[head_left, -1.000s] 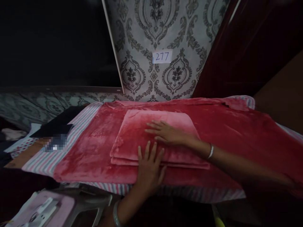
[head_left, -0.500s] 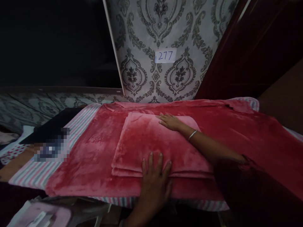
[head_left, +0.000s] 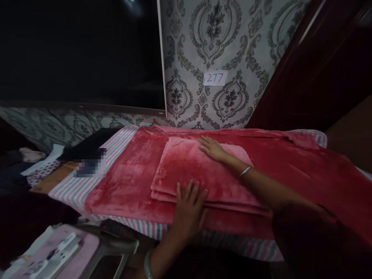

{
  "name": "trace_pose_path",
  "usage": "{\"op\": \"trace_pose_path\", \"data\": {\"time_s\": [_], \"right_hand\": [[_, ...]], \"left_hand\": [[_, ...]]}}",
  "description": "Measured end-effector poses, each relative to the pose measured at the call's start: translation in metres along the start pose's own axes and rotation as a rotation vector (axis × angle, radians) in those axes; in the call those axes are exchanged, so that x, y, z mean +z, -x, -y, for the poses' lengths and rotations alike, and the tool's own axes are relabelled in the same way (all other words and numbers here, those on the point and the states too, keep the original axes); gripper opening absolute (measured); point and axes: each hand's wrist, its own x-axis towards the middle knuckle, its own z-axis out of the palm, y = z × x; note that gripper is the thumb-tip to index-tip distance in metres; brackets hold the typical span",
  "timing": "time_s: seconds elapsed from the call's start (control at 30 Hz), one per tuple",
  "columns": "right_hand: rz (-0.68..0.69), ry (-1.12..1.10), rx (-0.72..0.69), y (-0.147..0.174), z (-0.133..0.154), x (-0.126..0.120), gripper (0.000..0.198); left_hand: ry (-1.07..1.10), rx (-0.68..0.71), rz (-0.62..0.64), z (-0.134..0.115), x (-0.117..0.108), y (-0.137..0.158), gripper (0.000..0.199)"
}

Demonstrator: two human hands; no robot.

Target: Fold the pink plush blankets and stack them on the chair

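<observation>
A folded plush blanket (head_left: 180,166), pinkish red, lies as a thick rectangle in the middle of the table. My left hand (head_left: 190,207) rests on its near edge with the fingers spread. Across its far edge lies my right hand (head_left: 213,148), flat, fingers stretched out. Neither hand grips anything. Beneath the folded blanket spreads a larger red plush cloth (head_left: 124,186), wrinkled along its far side. A striped cloth (head_left: 72,188) in white, pink and grey shows under that at the left and along the front.
Behind on the left stands a large dark screen (head_left: 81,54). A paper marked 277 (head_left: 215,78) is stuck on the patterned wall (head_left: 200,46). At the front left, a pink stool (head_left: 84,242) carries a white power strip (head_left: 58,257). A blurred-out item (head_left: 88,164) lies on the striped cloth.
The view has turned a little to the left, so everything sits farther right and more of the stool shows. Both hands stay on the folded blanket in nearly the same places.
</observation>
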Motion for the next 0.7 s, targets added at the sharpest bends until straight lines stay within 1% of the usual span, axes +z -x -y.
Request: {"op": "trace_pose_path", "data": {"time_s": [0.07,0.13,0.17,0.23,0.27,0.33,0.37,0.43,0.57,0.63,0.7], "right_hand": [[-0.02,-0.034,-0.178,0.009,0.03,0.003,0.06],[0.021,-0.063,-0.381,0.019,0.063,0.009,0.056],[0.055,-0.078,-0.472,0.024,0.078,0.013,0.055],[0.122,-0.087,-0.617,0.029,0.101,0.021,0.054],[0.149,-0.077,-0.667,0.029,0.108,0.026,0.055],[0.178,-0.033,-0.725,0.02,0.111,0.034,0.058],[0.18,-0.007,-0.724,0.012,0.108,0.037,0.059],[0.166,0.041,-0.659,-0.009,0.095,0.04,0.061],[0.137,0.104,-0.396,-0.056,0.064,0.038,0.063],[0.156,0.095,-0.268,-0.072,0.052,0.037,0.063],[0.175,0.061,-0.154,-0.082,0.044,0.038,0.062]], "left_hand": [[-0.041,-0.06,-0.012,0.012,-0.014,0.0,0.047],[-0.091,-0.121,-0.004,0.023,-0.021,0.003,0.05],[-0.112,-0.14,0.004,0.027,-0.021,0.006,0.052],[-0.136,-0.152,0.011,0.031,-0.013,0.014,0.059],[-0.141,-0.149,0.01,0.032,-0.008,0.019,0.062],[-0.137,-0.153,0.0,0.031,0.003,0.028,0.067],[-0.128,-0.16,-0.006,0.031,0.007,0.031,0.068],[-0.104,-0.168,-0.02,0.03,0.012,0.034,0.069],[-0.062,-0.174,-0.032,0.029,0.011,0.035,0.068],[-0.048,-0.182,-0.045,0.029,0.011,0.034,0.067],[-0.037,-0.187,-0.059,0.028,0.011,0.035,0.066]]}}
